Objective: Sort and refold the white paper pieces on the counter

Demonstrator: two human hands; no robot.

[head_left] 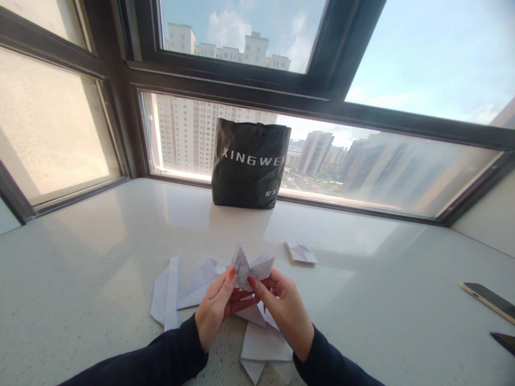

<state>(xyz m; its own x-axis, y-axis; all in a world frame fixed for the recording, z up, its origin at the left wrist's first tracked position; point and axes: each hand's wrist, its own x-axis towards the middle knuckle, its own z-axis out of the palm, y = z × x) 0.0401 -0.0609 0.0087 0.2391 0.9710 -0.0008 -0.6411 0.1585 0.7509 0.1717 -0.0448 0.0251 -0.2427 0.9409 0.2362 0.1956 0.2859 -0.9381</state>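
Note:
A small white folded paper piece (243, 268) with pointed flaps is held up between both hands, above the counter. My left hand (215, 305) pinches its left side, thumb in front and fingers behind. On the right side, my right hand (285, 308) grips it with the thumb pressed on the front face. Under and around the hands lie more folded papers: a long strip-edged one (166, 295) to the left, a pointed one (197, 287) beside it, and a wider one (265, 343) below my right hand, partly hidden by it.
Another small folded paper (301, 252) lies apart, beyond my right hand. A black tote bag (249, 166) stands at the back against the window. A phone (491, 300) and a dark flat object (504, 343) rest at the right edge of the pale counter (382, 300).

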